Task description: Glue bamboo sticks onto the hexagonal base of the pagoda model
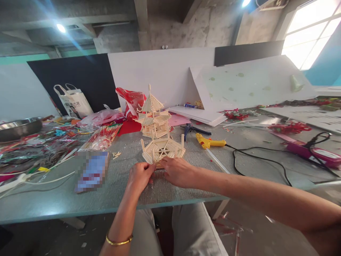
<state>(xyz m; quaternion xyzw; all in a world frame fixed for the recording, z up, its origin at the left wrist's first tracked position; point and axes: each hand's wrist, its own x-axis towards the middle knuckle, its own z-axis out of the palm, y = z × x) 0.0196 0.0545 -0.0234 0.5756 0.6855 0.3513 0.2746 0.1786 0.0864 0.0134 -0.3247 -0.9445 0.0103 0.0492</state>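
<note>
A six-sided base (171, 146) built from thin wooden sticks, with short posts rising at its corners, sits on the table in front of me. My left hand (140, 177) pinches its near left edge, thumb and fingers closed together. Close beside it, my right hand (178, 172) bends over the near edge with its fingers closed on the sticks. The fingertips hide part of that edge. Just behind the base stands a tiered stick pagoda (151, 103) with a pointed roof.
A yellow glue gun (210, 141) with a black cord and a dark blue tool (195, 131) lie to the right. A blurred blue packet (93, 171), small stick pieces (116, 155) and wrapped craft materials (102, 137) are left. A purple power strip (313, 153) lies far right.
</note>
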